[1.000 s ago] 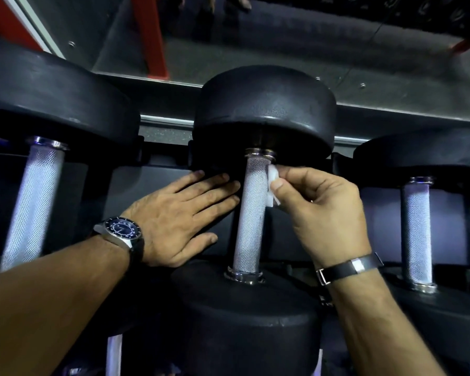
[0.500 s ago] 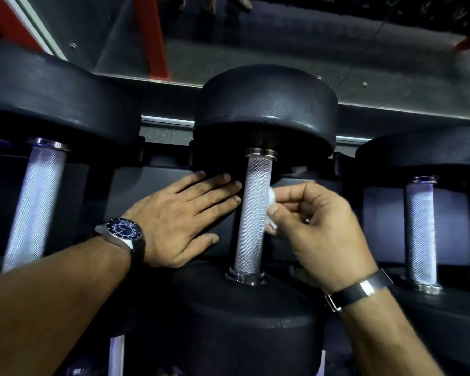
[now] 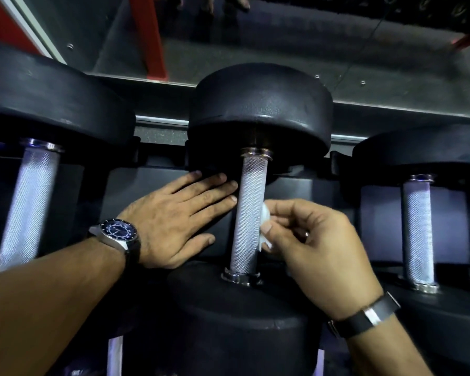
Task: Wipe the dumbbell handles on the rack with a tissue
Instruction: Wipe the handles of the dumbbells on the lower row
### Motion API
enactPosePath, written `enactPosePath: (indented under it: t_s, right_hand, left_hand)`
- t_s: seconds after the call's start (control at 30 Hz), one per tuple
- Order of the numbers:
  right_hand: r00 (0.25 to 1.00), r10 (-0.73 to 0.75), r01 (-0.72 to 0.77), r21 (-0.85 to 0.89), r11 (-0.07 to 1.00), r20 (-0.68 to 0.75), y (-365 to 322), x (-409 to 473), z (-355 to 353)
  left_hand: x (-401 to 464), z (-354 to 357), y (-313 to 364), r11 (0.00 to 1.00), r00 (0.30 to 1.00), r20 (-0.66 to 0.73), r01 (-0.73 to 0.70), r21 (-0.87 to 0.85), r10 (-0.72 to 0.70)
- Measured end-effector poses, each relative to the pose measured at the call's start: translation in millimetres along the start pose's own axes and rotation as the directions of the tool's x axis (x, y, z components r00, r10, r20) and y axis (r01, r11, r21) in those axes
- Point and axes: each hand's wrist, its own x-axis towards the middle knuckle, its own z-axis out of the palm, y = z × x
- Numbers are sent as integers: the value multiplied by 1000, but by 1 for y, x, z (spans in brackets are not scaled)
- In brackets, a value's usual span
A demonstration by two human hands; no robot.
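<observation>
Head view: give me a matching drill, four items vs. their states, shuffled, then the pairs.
Items:
1. left hand
2. right hand
3. tissue
4. middle handle

States:
A. white, pressed against a knurled bar
B. flat, fingers straight, on the dark rack panel
C. upright between two black heads
D. fingers curled, pinching something white

Pairs: 1-B, 2-D, 3-A, 4-C

A crumpled white tissue (image 3: 264, 229) presses against the right side of the middle dumbbell's knurled silver handle (image 3: 248, 213).
</observation>
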Motion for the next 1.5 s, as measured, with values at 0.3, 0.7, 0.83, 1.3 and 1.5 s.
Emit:
enactPosePath:
  t_s: [0.3,0.7,0.83,1.3,1.5]
  right_hand:
    - [994,106,-108,94,990,33,-6,-11,-5]
    - [966,-12,-5,-65,998,-257,-28,38,7]
    - [995,97,-94,92,991,-30,-16,18,0]
    - [957,230,-289,603,743,176,4,36,8]
    - [862,157,-463,621,632,483,2,47,2]
  left_hand:
    - [0,1,-1,1000,1000,2,-6,-1,6]
    - [1,1,-1,1000,1000,9,-11,20,11]
    - [0,1,-1,1000,1000,2,-12,7,12]
    - [2,0,0,1000,1000,-10,-13,4,13]
    - [2,-3,0,1000,1000,14,-5,22,5]
